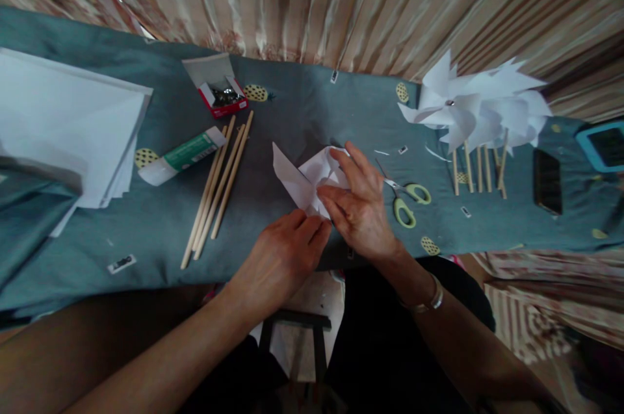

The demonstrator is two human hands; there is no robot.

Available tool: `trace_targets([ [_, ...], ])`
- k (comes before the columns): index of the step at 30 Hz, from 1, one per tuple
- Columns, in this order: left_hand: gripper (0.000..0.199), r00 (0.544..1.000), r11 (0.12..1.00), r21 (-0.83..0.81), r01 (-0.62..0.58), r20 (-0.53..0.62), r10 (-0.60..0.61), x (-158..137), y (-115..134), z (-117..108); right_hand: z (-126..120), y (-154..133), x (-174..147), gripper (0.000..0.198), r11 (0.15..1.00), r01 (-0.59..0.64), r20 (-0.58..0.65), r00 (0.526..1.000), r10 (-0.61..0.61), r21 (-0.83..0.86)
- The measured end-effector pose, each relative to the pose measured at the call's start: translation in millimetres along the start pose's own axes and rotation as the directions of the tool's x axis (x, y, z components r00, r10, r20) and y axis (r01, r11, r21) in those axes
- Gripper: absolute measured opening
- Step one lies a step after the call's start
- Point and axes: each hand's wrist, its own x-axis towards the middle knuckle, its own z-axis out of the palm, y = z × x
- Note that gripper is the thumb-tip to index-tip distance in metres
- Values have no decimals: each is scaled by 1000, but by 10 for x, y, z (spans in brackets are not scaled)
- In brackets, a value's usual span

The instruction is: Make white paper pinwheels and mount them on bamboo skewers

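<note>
A white paper pinwheel, part folded, lies between my hands over the middle of the cloth. My left hand pinches its near corner, thumb and fingers together. Over the right side of the paper, my right hand has its fingers curved and presses a folded flap between thumb and fingertips. Some of the paper is hidden beneath the right fingers. Just right of that hand rest scissors with light green handles, blades pointing toward the paper.
Several wooden sticks, a green and white tube and a red box of metal pins lie to the left. Paper sheets are farther left. Pinwheels on sticks, a phone and a blue-framed device are at right.
</note>
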Motion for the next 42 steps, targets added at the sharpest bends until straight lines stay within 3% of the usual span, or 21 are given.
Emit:
trace_targets([
  [7,20,997,1000,7,-26,-76,27,2,-20,30,-18,-89,-87,30,996,34,44,999,-30,-85],
  [13,16,996,999,30,-15,-91,18,4,-9,47,39,-87,-183,35,998,23,90,996,-19,-53],
  [16,17,988,999,40,-20,-151,26,-5,-24,-6,73,-69,-228,38,998,28,76,997,-23,-59],
  [22,16,954,1000,1,-11,-299,11,-59,-215,-191,90,-49,-268,42,999,34,89,995,-32,-26],
  [27,16,925,996,-32,77,-370,-84,-105,-380,-246,83,-49,-206,38,999,43,65,997,-41,-26],
  [31,19,916,971,-135,196,-327,-230,-149,-439,-270,72,-48,-172,37,999,44,71,997,-44,-1],
  [34,21,916,956,-176,234,-290,-277,-176,-437,-261,70,-48,-172,38,1000,23,77,997,-23,-4],
  [42,20,937,988,-108,111,-321,-140,-60,-299,-235,88,-101,-167,35,996,53,43,998,-50,-69],
])
